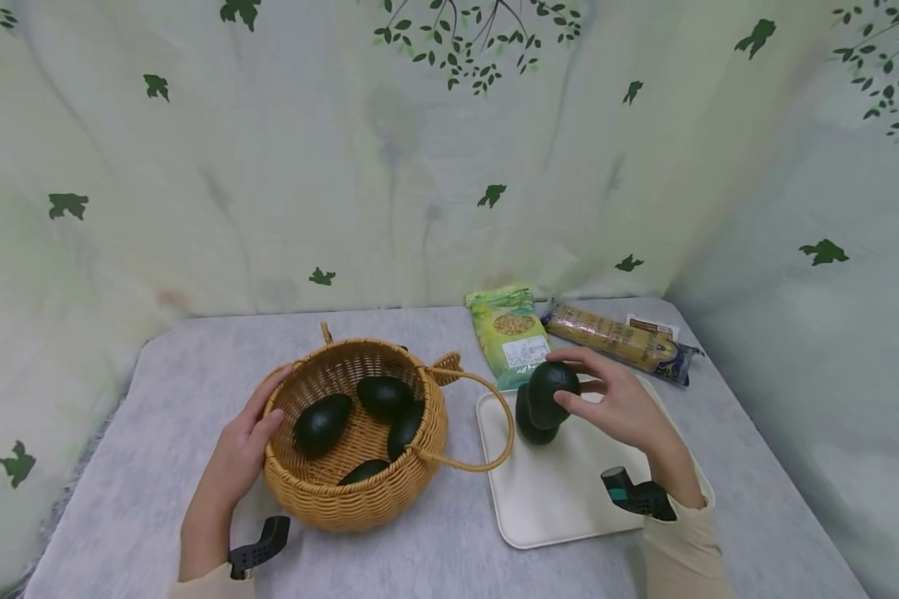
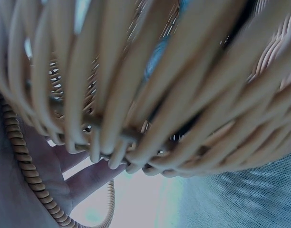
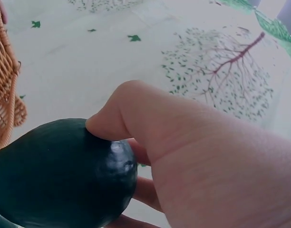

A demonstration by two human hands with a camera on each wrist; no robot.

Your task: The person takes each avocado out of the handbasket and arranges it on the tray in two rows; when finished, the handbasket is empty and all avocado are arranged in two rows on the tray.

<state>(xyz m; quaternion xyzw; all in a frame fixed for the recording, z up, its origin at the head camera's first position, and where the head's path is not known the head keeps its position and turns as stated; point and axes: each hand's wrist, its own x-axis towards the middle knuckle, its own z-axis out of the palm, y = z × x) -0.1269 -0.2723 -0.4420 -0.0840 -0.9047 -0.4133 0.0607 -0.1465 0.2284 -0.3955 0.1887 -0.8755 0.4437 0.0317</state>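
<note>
A dark green avocado (image 1: 553, 393) is pinched between the thumb and fingers of my right hand (image 1: 625, 408), above the white tray (image 1: 520, 524). In the right wrist view this avocado (image 3: 64, 173) looks smooth and shiny. Another avocado (image 1: 533, 428) sits on the tray, partly hidden by the held one. My left hand (image 1: 240, 449) holds the left side of a round wicker basket (image 1: 355, 507), its fingers at the rim. Several avocados (image 1: 322, 424) lie inside the basket. The left wrist view shows the basket's weave (image 2: 121, 85) close up, with fingers partly hidden behind it.
A looped wicker handle (image 1: 511, 437) sticks out from the basket's right side, over the tray's left edge. Behind the tray lie a green-yellow packet (image 1: 505, 329) and a long pasta-like package (image 1: 614, 337). A leaf-printed cloth (image 1: 419, 166) hangs behind the table.
</note>
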